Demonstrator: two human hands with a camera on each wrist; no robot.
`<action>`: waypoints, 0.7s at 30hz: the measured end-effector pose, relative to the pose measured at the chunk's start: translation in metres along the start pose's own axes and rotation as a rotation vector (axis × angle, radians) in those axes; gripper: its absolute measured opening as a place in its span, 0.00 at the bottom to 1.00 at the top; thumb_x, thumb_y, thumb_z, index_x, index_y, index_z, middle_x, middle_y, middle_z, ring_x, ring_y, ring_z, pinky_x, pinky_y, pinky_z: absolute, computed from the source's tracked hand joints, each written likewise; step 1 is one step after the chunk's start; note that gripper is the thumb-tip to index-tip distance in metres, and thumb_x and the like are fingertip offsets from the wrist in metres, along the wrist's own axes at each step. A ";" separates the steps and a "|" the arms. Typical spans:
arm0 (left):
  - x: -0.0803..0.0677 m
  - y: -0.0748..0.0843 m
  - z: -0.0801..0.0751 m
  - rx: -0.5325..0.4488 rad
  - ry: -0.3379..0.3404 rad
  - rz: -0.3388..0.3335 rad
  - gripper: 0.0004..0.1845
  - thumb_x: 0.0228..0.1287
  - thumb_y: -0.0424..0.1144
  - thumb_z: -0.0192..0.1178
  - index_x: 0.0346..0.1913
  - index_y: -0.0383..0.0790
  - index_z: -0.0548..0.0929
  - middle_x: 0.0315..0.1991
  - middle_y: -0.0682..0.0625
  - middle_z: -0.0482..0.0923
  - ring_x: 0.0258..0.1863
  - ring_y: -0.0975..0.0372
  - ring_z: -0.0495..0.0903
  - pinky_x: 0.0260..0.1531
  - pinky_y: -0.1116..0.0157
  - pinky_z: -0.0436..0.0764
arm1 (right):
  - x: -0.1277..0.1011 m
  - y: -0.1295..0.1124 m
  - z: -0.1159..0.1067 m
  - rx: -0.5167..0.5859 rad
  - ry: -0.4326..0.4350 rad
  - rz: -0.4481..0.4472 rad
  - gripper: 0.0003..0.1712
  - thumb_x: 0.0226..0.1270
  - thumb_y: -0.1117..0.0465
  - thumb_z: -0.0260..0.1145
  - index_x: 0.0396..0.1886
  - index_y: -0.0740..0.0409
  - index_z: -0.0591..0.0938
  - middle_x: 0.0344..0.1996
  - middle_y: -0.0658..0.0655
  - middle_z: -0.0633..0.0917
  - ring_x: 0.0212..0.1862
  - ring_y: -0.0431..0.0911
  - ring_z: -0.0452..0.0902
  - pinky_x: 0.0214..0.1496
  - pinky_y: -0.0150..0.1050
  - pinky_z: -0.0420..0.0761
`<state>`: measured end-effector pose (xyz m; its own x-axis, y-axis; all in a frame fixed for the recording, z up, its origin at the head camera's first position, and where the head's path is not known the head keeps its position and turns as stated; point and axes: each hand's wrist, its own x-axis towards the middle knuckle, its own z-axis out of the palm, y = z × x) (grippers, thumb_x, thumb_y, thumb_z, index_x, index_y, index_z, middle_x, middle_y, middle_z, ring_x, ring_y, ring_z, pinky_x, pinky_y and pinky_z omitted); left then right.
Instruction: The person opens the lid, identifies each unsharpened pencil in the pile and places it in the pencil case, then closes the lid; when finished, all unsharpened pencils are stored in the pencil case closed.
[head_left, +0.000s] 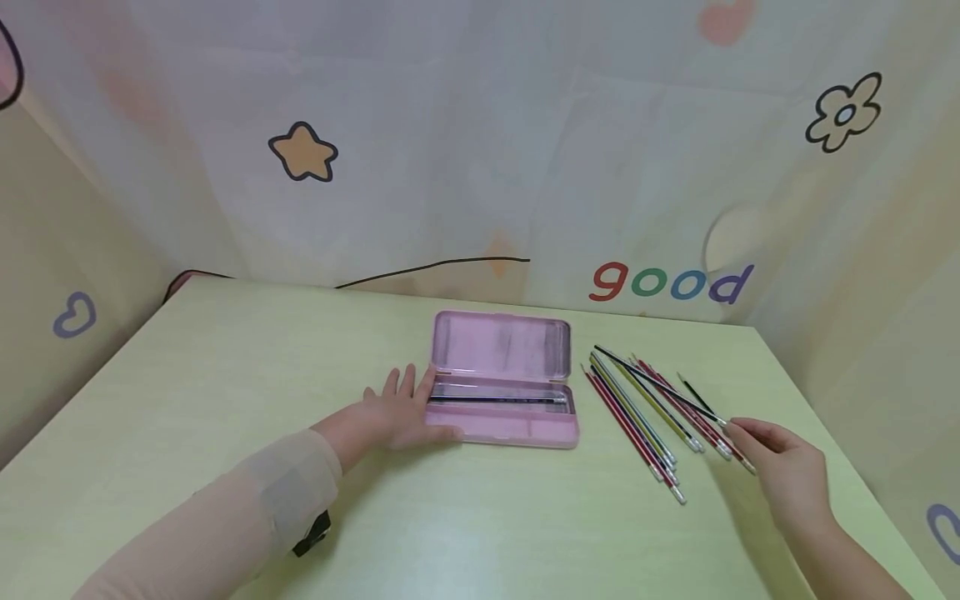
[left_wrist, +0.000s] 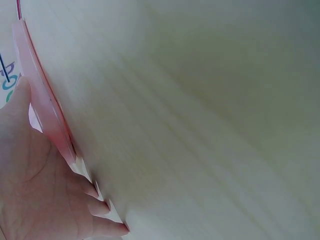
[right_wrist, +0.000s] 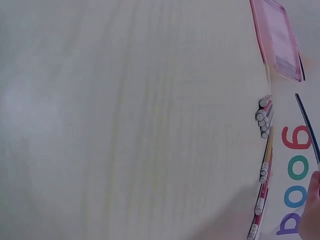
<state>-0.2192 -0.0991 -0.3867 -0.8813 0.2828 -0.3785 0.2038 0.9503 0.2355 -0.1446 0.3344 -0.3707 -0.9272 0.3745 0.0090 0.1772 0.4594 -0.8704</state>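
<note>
A pink pencil case (head_left: 495,429) lies with its lid (head_left: 501,343) raised toward the back, and one dark pencil (head_left: 502,400) rests lengthwise inside. My left hand (head_left: 393,417) is at the case's left end, fingers spread, with the thumb along the front edge; the left wrist view shows the palm against the pink side (left_wrist: 47,100). With thumb and fingertips, my right hand (head_left: 795,479) pinches a dark pencil (head_left: 637,372) near its light end. That pencil's other end points to the back left, above the loose pencils, and in the right wrist view it stands out against the backdrop.
Several red, yellow, dark and light-blue pencils (head_left: 630,417) lie in a loose fan right of the case, their eraser ends toward the front. A printed curtain (head_left: 480,150) closes off the back and sides of the pale wooden table (head_left: 247,367).
</note>
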 end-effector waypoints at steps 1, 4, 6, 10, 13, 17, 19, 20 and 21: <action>0.001 0.000 0.000 0.001 -0.001 0.000 0.59 0.52 0.77 0.42 0.74 0.43 0.33 0.73 0.36 0.33 0.70 0.42 0.34 0.60 0.36 0.45 | 0.000 -0.001 0.000 0.019 -0.006 -0.001 0.09 0.60 0.46 0.66 0.36 0.41 0.86 0.27 0.32 0.82 0.33 0.27 0.73 0.34 0.22 0.70; 0.001 -0.001 0.000 0.003 -0.002 0.001 0.58 0.52 0.77 0.42 0.74 0.42 0.33 0.73 0.36 0.34 0.70 0.42 0.34 0.60 0.36 0.45 | 0.001 -0.003 0.002 0.062 -0.026 -0.002 0.09 0.60 0.47 0.66 0.37 0.41 0.86 0.28 0.34 0.83 0.33 0.27 0.74 0.35 0.21 0.71; 0.001 -0.001 0.000 0.004 -0.003 0.003 0.58 0.53 0.77 0.42 0.74 0.42 0.33 0.73 0.36 0.34 0.70 0.42 0.34 0.60 0.36 0.45 | 0.000 -0.004 0.002 0.088 -0.033 -0.001 0.09 0.60 0.48 0.67 0.38 0.42 0.86 0.28 0.35 0.84 0.33 0.27 0.75 0.35 0.21 0.72; 0.001 -0.001 0.000 0.004 -0.004 0.001 0.58 0.52 0.77 0.42 0.74 0.42 0.33 0.73 0.36 0.34 0.70 0.42 0.34 0.60 0.36 0.45 | 0.001 -0.006 0.005 0.124 -0.074 0.007 0.12 0.58 0.47 0.68 0.39 0.43 0.86 0.29 0.35 0.84 0.35 0.28 0.75 0.36 0.20 0.73; 0.003 -0.003 0.001 0.004 -0.013 -0.009 0.59 0.51 0.78 0.42 0.74 0.43 0.32 0.73 0.37 0.33 0.71 0.43 0.33 0.61 0.37 0.44 | 0.002 -0.007 0.009 0.145 -0.105 0.012 0.11 0.58 0.47 0.68 0.39 0.42 0.86 0.29 0.34 0.83 0.35 0.29 0.76 0.37 0.21 0.73; 0.005 -0.005 0.004 0.005 -0.017 -0.019 0.61 0.47 0.81 0.40 0.73 0.45 0.31 0.73 0.38 0.32 0.71 0.44 0.33 0.61 0.37 0.43 | 0.003 -0.008 0.016 0.239 -0.153 0.007 0.09 0.58 0.52 0.69 0.38 0.45 0.86 0.30 0.36 0.84 0.36 0.29 0.79 0.39 0.21 0.75; 0.005 -0.005 0.004 0.003 -0.016 -0.017 0.61 0.47 0.81 0.39 0.73 0.45 0.31 0.73 0.38 0.32 0.71 0.44 0.33 0.61 0.37 0.43 | 0.004 -0.010 0.019 0.265 -0.172 0.000 0.09 0.58 0.53 0.69 0.39 0.47 0.86 0.31 0.37 0.84 0.37 0.30 0.79 0.40 0.21 0.75; 0.005 -0.004 0.003 -0.001 -0.009 -0.011 0.61 0.47 0.81 0.39 0.73 0.44 0.32 0.73 0.38 0.32 0.71 0.44 0.33 0.61 0.37 0.43 | 0.004 -0.011 0.021 0.268 -0.180 -0.004 0.09 0.58 0.53 0.69 0.39 0.47 0.86 0.31 0.37 0.84 0.37 0.30 0.79 0.40 0.22 0.75; 0.005 -0.004 0.003 0.005 -0.007 -0.009 0.61 0.47 0.81 0.39 0.73 0.44 0.32 0.73 0.38 0.32 0.71 0.44 0.33 0.61 0.37 0.43 | 0.004 -0.013 0.023 0.248 -0.183 -0.013 0.10 0.58 0.52 0.69 0.39 0.47 0.86 0.32 0.36 0.84 0.38 0.30 0.79 0.40 0.22 0.75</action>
<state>-0.2228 -0.1011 -0.3917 -0.8803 0.2747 -0.3869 0.1977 0.9536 0.2272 -0.1586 0.3115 -0.3712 -0.9769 0.2081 -0.0489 0.1003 0.2442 -0.9645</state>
